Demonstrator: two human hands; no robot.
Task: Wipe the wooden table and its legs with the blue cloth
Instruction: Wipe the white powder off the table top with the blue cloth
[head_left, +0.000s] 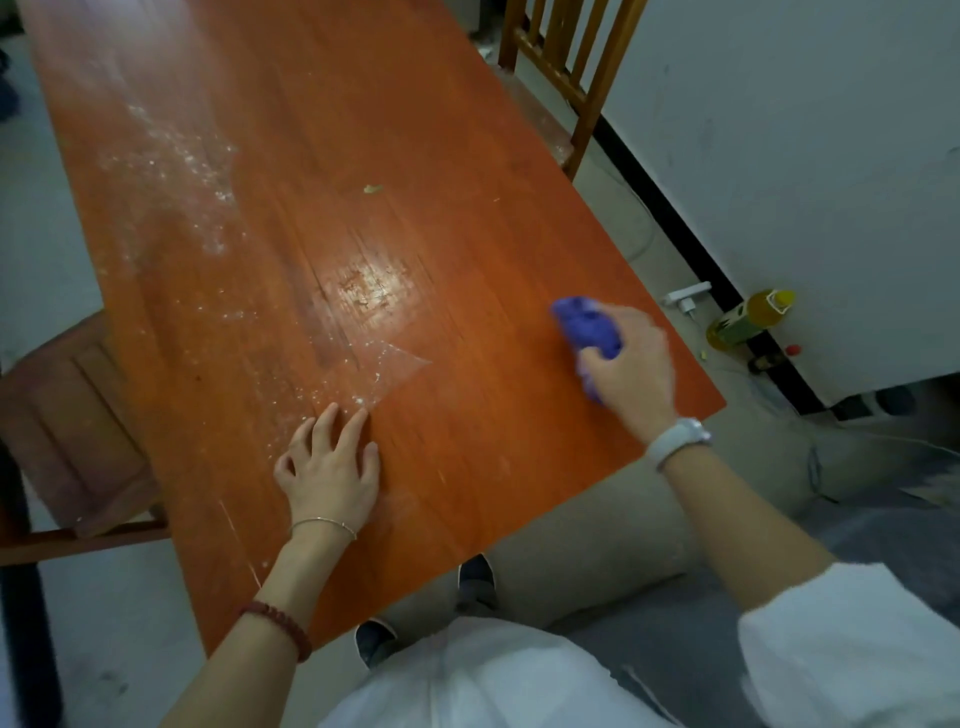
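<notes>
A chair (563, 57) stands at one o'clock and another (72, 441) at nine, while a yellow bottle (748, 318) lies on the floor at three beside a white plug (688, 297).

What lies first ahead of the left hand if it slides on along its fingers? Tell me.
The white powder right at the left hand's fingertips on the wooden table; beyond it, probably the glossy patch.
</notes>
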